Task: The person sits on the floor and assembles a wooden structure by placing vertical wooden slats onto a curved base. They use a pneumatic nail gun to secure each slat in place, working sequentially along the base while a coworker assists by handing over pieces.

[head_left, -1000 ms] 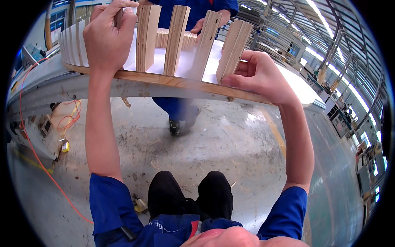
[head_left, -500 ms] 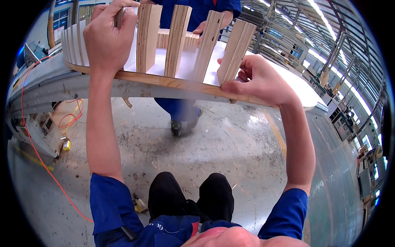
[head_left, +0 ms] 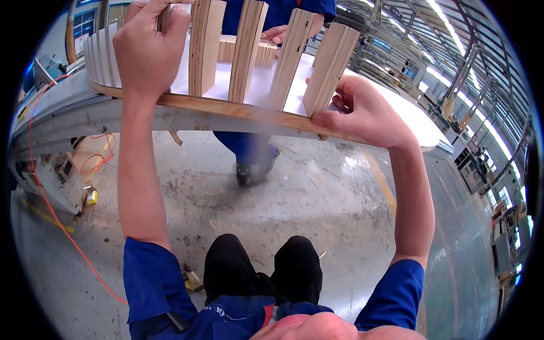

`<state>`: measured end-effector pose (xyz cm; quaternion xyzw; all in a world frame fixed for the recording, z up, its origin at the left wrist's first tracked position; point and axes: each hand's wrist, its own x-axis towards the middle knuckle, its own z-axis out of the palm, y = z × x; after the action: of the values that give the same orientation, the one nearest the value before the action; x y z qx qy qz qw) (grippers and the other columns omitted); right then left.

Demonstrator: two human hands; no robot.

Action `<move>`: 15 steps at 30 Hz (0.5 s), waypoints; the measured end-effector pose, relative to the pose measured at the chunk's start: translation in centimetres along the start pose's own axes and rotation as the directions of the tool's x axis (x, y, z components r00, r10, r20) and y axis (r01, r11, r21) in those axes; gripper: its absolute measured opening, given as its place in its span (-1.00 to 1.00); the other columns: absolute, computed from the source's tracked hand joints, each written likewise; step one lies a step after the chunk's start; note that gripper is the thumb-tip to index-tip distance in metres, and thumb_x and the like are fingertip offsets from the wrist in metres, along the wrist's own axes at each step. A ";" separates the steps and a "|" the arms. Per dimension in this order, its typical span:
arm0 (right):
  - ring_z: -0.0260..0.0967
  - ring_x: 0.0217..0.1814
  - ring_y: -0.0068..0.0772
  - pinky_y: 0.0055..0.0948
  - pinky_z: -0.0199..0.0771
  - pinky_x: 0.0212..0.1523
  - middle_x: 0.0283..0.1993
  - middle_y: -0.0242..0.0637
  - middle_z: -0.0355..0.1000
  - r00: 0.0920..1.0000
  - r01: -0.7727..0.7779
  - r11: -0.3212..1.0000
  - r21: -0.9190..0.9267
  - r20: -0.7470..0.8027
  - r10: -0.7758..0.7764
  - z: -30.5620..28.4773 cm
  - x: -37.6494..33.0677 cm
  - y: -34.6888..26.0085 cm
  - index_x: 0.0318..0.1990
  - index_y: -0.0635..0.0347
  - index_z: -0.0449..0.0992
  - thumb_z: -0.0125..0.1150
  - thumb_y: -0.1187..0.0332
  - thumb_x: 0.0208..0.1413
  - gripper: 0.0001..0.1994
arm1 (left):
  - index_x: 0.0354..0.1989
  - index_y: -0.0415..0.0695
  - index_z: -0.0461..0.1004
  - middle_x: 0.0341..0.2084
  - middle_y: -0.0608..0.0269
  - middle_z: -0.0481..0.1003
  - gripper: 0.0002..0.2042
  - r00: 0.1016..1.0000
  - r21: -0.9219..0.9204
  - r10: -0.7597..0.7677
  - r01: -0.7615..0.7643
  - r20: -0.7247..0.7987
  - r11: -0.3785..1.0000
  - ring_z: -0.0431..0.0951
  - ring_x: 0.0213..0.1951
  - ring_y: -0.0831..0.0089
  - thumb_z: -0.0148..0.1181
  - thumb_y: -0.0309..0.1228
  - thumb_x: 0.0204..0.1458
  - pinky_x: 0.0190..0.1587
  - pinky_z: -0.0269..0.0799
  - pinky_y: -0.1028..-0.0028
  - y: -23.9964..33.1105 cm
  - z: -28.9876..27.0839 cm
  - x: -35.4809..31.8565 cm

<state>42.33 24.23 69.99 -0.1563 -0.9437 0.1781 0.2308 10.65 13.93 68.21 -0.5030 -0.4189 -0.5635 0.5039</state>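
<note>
Several plywood blocks stand upright in a row along the near edge of a white board [head_left: 222, 79] with a wood-coloured rim. My right hand [head_left: 368, 113] is closed on the rightmost plywood block [head_left: 330, 65], thumb at its foot and fingers behind it. At the left end of the row, my left hand [head_left: 148, 54] is raised and closed around another upright piece [head_left: 164, 20], mostly covered by the fingers. Between my hands stand three more blocks, one of them a plywood block [head_left: 247, 51] near the middle.
Across the board a co-worker in blue has a hand [head_left: 275, 34] by a low row of wood pieces [head_left: 265, 55]. Pale slats [head_left: 103, 56] line the board's left end. A grey beam [head_left: 198, 120] runs underneath. An orange hose [head_left: 56, 218] trails down the left side.
The blocks and my right hand appear slightly farther right and the row a little higher. Both my hands keep their grip. The co-worker's hand has shifted on the far side.
</note>
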 end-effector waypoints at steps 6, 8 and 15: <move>0.35 -0.39 -0.49 -0.60 0.31 -0.39 -0.21 -0.17 0.55 1.000 0.004 1.000 0.011 -0.005 -0.004 0.0 0.0 0.2 -0.12 0.42 0.65 0.42 0.04 0.00 -0.48 | -0.06 0.09 0.70 -0.42 0.36 0.49 -0.81 1.000 0.009 -0.025 0.025 0.013 1.000 0.48 -0.42 0.60 0.17 -0.37 0.27 -0.31 0.42 0.53 -0.1 -0.1 0.0; 0.32 -0.41 -0.51 -0.59 0.29 -0.40 -0.22 -0.18 0.54 1.000 0.007 1.000 0.007 -0.009 -0.007 0.1 0.0 0.2 -0.12 0.42 0.66 0.42 0.04 0.00 -0.48 | -0.06 0.10 0.70 -0.42 0.36 0.49 -0.80 1.000 0.014 -0.020 0.020 0.012 1.000 0.48 -0.43 0.60 0.17 -0.37 0.26 -0.31 0.42 0.53 0.3 -0.2 0.1; 0.25 -0.48 -0.55 -0.57 0.23 -0.44 -0.24 -0.20 0.54 0.999 -0.019 1.000 -0.019 -0.031 0.018 0.3 -0.2 0.3 -0.13 0.40 0.66 0.41 0.03 -0.02 -0.48 | -0.24 -0.16 0.64 -0.44 0.17 0.50 -0.85 0.995 -0.060 -0.088 0.086 -0.035 0.994 0.53 -0.36 0.38 0.13 -0.50 0.12 -0.25 0.45 0.42 2.2 0.0 0.8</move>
<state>42.43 24.39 69.57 -0.1699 -0.9402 0.1686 0.2422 12.81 13.53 68.91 -0.4880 -0.4143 -0.6064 0.4716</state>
